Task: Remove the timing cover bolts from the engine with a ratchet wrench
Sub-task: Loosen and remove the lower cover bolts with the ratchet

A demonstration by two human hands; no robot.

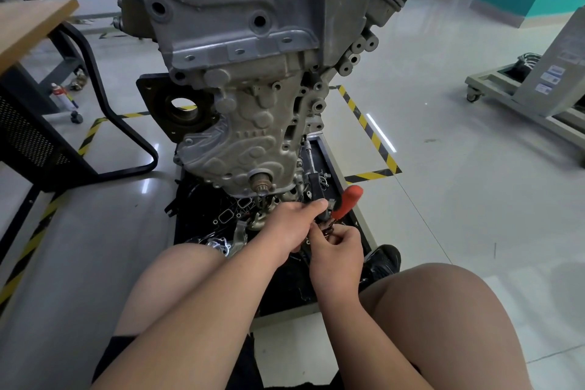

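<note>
While both hands are busy low down at the 6 o'clock end of the engine (pixel 253 25), the ratchet wrench (pixel 348 199) is not on any bolt. Its orange grip sticks out toward 1 o'clock from between the hands, off the metal. The left hand (pixel 294 226) has its fingers curled round the tool's dark shank, as far as I can make out. The right hand (pixel 340 250) pinches a small brownish piece (pixel 329 228) at the tool's working end with narrow, bent fingers; whether it is a socket, a bit or a bolt I cannot tell. The timing cover (pixel 247 142) sits at 12 o'clock from the hands, on the engine, its rim bolts too small to count from here. My worry is that small piece: if the pinch slips, it drops into the black tray (pixel 285 291) underneath, among gaskets and loose parts where it would be hard to find. If it is a socket pushed on only partway, the 1st hard pull could ride off and round a bolt head. That would throw the knuckles against the crank snout (pixel 261 183) at 11 o'clock.
</note>
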